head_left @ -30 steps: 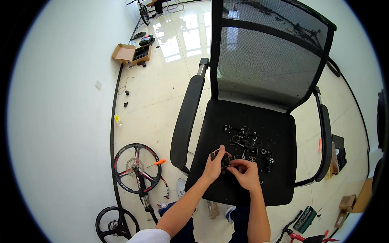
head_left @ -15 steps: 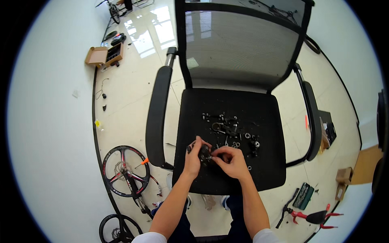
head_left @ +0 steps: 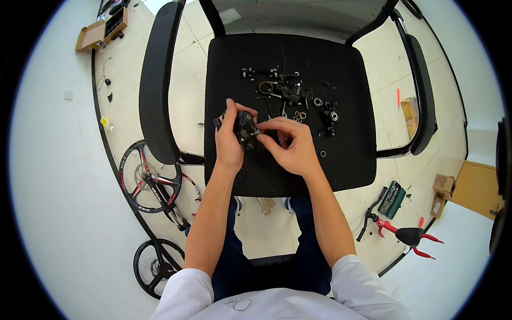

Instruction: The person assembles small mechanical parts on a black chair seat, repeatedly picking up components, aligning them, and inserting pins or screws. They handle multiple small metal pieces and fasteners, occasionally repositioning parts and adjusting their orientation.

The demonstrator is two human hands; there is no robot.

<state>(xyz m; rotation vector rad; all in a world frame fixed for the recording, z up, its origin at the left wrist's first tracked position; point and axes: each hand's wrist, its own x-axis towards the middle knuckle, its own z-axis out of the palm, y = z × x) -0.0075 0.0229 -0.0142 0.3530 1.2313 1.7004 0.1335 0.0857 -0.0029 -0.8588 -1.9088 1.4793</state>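
My left hand point(head_left: 229, 144) is wrapped round a black mechanical bicycle part point(head_left: 245, 127) with round fittings, above the front left of the black chair seat point(head_left: 341, 165). At the part's right side, the thumb and index finger of my right hand point(head_left: 292, 145) pinch a small silver fitting point(head_left: 257, 132), perhaps a bolt head. Beyond my hands lie a black part with a clamp ring point(head_left: 265, 87), a larger black mechanism point(head_left: 293, 94), a hex key point(head_left: 266, 105) and several small washers point(head_left: 302, 115). Another black part with a silver round end point(head_left: 334, 116) rests to the right.
Armrests flank the seat, left point(head_left: 160, 85) and right point(head_left: 421, 96). On the floor at left are a spoked wheel point(head_left: 125, 170) and a second wheel point(head_left: 137, 266). To the right lie a green case point(head_left: 393, 200), a red frame with black saddle point(head_left: 409, 236) and cardboard boxes point(head_left: 444, 185).
My view has tilted down, so seat and parts appear higher and my lap shows. Both hands still hold the black part together, with the right fingers at its side.
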